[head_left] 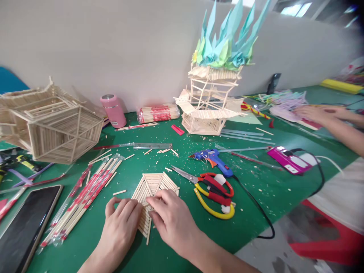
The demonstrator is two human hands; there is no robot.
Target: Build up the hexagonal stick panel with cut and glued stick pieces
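Observation:
A flat hexagonal panel of glued wooden sticks [153, 185] lies on the green table [256, 189] near the front edge. My left hand [119, 223] rests on its near left side with the fingertips pressing on the sticks. My right hand [170, 216] lies over its near right side, fingers curled down on the panel's middle. Both hands touch the panel; neither lifts it. One loose stick [148, 236] pokes out beneath the hands.
Scissors [210, 187] and a blue glue gun [213, 158] with black cord lie right of the panel. Wrapped chopstick packs [85, 193], a tablet [25, 227], stick-built models [51, 125] [207, 102], a pink bottle [113, 110]. Another person's hands [318, 113] work at far right.

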